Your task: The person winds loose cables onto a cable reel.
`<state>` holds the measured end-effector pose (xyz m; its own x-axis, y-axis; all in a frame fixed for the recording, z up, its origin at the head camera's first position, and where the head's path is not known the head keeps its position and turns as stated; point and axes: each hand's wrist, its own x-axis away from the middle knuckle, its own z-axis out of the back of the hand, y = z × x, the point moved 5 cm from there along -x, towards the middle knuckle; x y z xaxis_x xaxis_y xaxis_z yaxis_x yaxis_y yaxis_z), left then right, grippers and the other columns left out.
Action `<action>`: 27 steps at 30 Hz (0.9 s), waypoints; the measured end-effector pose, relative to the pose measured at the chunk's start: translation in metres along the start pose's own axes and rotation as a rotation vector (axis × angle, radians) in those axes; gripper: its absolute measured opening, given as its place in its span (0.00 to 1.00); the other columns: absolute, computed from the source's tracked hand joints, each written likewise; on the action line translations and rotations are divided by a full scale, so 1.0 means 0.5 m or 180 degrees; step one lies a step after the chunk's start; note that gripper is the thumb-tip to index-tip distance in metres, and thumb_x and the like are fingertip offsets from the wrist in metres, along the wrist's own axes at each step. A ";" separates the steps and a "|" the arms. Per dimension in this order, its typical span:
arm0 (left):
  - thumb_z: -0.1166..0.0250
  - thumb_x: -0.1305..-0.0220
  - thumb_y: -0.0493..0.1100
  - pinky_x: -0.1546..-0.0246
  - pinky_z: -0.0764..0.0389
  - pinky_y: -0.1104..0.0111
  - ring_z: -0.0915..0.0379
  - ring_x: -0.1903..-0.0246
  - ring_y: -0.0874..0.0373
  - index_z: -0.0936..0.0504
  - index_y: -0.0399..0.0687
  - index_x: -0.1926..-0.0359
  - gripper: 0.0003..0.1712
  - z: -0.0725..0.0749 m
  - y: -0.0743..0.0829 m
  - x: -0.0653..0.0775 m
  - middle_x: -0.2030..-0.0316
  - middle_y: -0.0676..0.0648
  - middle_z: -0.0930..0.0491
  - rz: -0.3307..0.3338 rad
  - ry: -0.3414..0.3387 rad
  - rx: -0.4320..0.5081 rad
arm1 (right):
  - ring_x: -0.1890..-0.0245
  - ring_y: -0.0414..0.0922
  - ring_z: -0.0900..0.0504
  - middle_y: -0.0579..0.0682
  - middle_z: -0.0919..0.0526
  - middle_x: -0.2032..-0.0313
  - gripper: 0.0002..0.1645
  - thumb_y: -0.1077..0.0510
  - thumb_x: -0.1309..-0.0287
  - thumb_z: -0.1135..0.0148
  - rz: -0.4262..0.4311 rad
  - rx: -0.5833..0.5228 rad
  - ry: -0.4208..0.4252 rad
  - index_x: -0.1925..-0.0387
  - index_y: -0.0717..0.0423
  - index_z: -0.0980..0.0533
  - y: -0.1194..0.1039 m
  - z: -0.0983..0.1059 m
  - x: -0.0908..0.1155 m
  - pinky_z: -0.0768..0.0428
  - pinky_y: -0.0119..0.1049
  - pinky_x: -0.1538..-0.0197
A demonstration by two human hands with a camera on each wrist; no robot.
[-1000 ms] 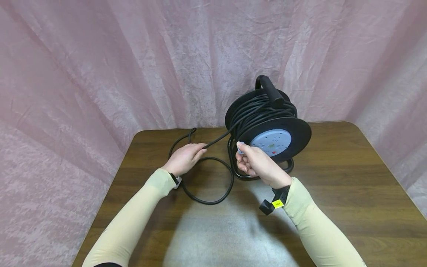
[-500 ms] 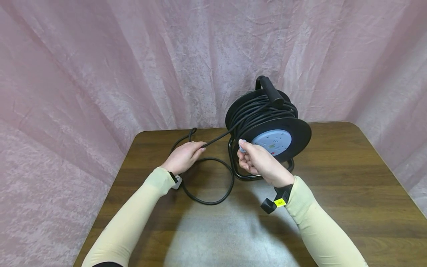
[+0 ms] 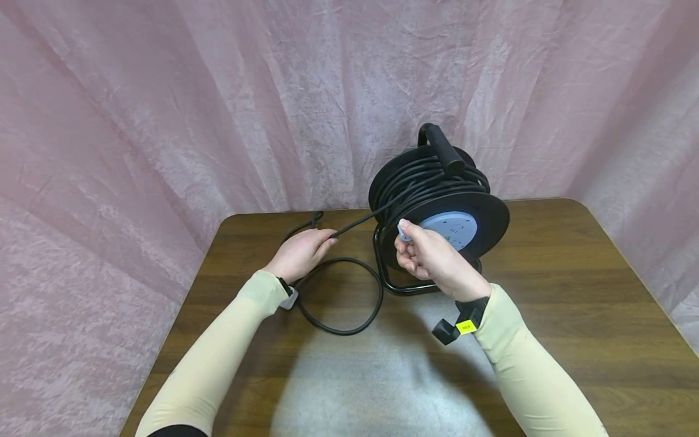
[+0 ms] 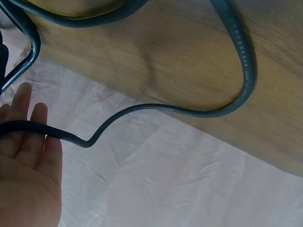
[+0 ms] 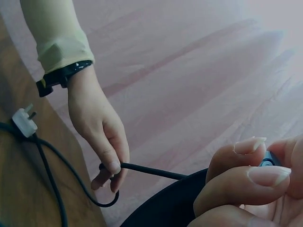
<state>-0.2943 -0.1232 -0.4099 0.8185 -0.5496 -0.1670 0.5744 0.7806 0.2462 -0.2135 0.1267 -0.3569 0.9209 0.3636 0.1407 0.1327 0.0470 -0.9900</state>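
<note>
A black cable reel (image 3: 491, 212) stands at the back right of the table, wound with black cable (image 3: 357, 224). My right hand (image 3: 434, 258) grips the small light blue crank knob (image 3: 403, 229) on the reel's front face, its fingers curled round it. In the right wrist view only a bit of that blue knob (image 5: 270, 160) shows between the fingers. The left hand (image 3: 300, 252) holds the cable left of the reel, thumb over it in the right wrist view. From the left wrist camera, the cable (image 4: 33, 126) crosses the fingers. Between hand and reel the cable runs straight.
A loose cable loop (image 3: 341, 332) lies on the wooden table (image 3: 573, 291) before the reel. A white plug (image 5: 24, 123) rests on the table near the left arm. The reel has a black handle (image 3: 445, 152) and tube stand (image 3: 406, 291). Behind hangs a pink curtain (image 3: 273, 109).
My right hand has moved slightly up and right with the knob, the blue socket panel turning along with it. The left hand stays nearly in place on the cable.
</note>
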 end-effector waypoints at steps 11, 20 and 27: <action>0.48 0.22 0.51 0.57 0.26 0.58 0.25 0.62 0.56 0.21 0.52 0.58 0.13 0.009 -0.002 0.000 0.68 0.55 0.23 -0.0115 0.0178 -0.0109 | 0.85 0.39 0.41 0.50 0.33 0.81 0.33 0.37 0.24 0.60 0.0117 -0.0067 -0.0044 0.69 0.64 0.35 -0.010 0.009 0.003 0.44 0.27 0.83; 0.49 0.22 0.52 0.57 0.26 0.59 0.26 0.60 0.57 0.21 0.52 0.56 0.13 0.015 -0.002 0.002 0.66 0.55 0.22 -0.0092 0.0190 -0.0097 | 0.85 0.39 0.41 0.50 0.34 0.81 0.34 0.36 0.24 0.59 0.0148 -0.0037 -0.0053 0.69 0.64 0.35 -0.013 0.015 0.005 0.46 0.27 0.83; 0.50 0.22 0.53 0.49 0.25 0.58 0.24 0.51 0.57 0.20 0.53 0.49 0.16 0.018 -0.003 0.003 0.57 0.53 0.19 -0.0092 0.0231 -0.0090 | 0.85 0.39 0.41 0.51 0.33 0.81 0.34 0.36 0.24 0.59 0.0246 0.0072 -0.0031 0.68 0.65 0.34 -0.019 0.022 0.007 0.44 0.27 0.83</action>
<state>-0.2939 -0.1277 -0.4018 0.7993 -0.5498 -0.2428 0.5968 0.7734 0.2135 -0.2158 0.1379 -0.3470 0.9244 0.3760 0.0639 0.0529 0.0393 -0.9978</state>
